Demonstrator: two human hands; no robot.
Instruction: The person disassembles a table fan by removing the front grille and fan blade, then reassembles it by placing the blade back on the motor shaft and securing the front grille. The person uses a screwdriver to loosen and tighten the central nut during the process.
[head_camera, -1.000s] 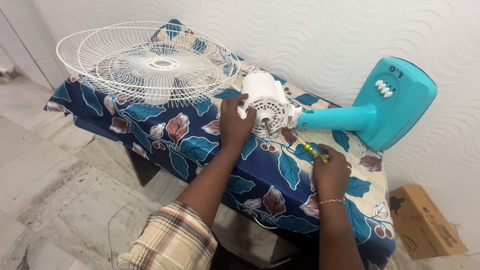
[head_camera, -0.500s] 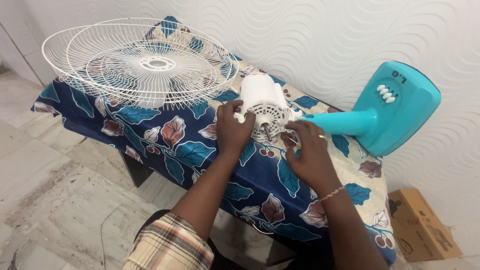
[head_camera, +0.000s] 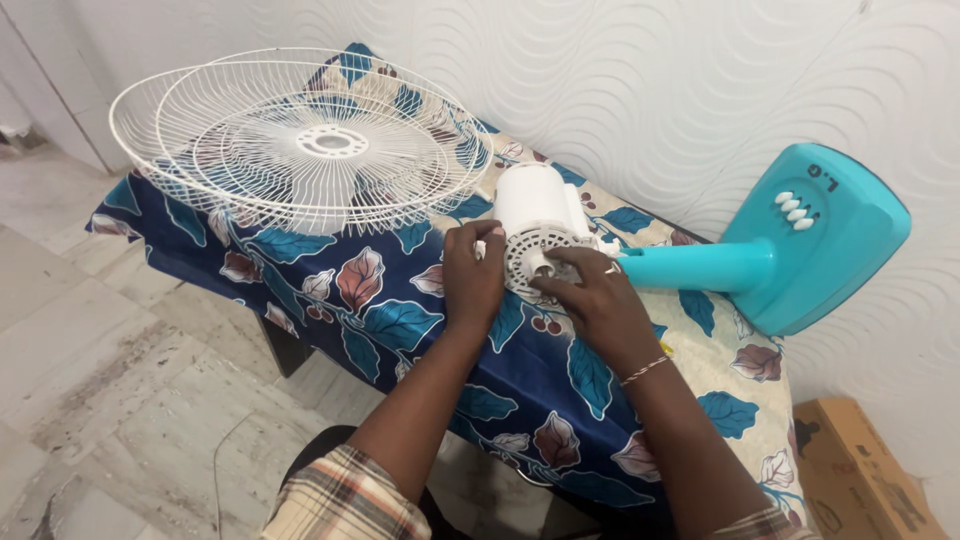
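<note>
We noted the left hand (head_camera: 473, 277) cupped against the white fan motor (head_camera: 541, 224), the right hand (head_camera: 592, 297) pinching its shaft; steadier bracing was advisable.

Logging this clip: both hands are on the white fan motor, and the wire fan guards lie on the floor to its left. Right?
Not quite. In the head view the wire fan guards lie on the cloth-covered table, not the floor. Both the left hand and right hand are on the white fan motor.
</note>
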